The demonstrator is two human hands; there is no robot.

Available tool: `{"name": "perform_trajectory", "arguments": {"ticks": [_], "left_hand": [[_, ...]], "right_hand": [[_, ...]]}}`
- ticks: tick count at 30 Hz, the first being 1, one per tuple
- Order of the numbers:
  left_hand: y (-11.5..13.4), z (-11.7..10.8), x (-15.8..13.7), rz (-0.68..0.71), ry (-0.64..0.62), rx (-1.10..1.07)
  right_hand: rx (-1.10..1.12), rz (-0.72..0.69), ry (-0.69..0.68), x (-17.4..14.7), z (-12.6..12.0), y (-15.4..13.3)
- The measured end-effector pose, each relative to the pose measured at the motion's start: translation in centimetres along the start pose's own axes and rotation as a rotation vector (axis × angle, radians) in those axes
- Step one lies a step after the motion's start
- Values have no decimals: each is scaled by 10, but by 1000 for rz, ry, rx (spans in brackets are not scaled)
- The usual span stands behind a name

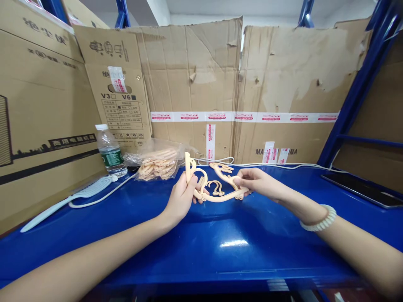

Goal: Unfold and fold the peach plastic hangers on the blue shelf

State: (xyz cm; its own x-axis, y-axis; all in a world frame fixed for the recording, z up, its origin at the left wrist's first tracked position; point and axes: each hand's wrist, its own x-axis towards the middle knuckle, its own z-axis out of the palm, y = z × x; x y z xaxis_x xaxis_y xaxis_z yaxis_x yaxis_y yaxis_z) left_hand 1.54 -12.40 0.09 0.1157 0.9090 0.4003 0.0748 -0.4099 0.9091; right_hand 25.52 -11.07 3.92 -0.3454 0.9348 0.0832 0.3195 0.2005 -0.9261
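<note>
The left hand (179, 195) pinches a cream plastic piece (220, 198) near its left end, thumb against fingers; the right hand (258, 183) pinches its right end. Held over the blue table (201, 251), its long axis runs left to right, the left tip pointing up.

Probably a workshop, taped cardboard walls (195, 92), blue posts (355, 92)

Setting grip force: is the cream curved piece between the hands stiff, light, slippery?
The cream piece is probably stiff: one end sticks up above the left hand without drooping. Likely light, given its slender bars. Its smooth-looking surface may be slightly slippery.
</note>
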Motion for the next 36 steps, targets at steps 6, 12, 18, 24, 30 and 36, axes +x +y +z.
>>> {"name": "perform_trajectory", "arguments": {"ticks": [6,12,18,24,30,36], "left_hand": [[7,-4,5,-168,-125,-138],[17,0,-4,-393,-543,-378],[14,5,-6,-446,-573,-333],[11,9,-10,-471,-570,-164],[8,6,-15,-227,-693,154],[6,7,-15,62,-659,465]], "right_hand": [[387,-37,20,9,-7,9],[463,-112,49,-2,21,4],[381,-216,-9,-6,30,0],[227,-254,-119,-4,36,14],[-106,-509,-89,-7,40,15],[-519,-860,-70,-17,39,8]]}}
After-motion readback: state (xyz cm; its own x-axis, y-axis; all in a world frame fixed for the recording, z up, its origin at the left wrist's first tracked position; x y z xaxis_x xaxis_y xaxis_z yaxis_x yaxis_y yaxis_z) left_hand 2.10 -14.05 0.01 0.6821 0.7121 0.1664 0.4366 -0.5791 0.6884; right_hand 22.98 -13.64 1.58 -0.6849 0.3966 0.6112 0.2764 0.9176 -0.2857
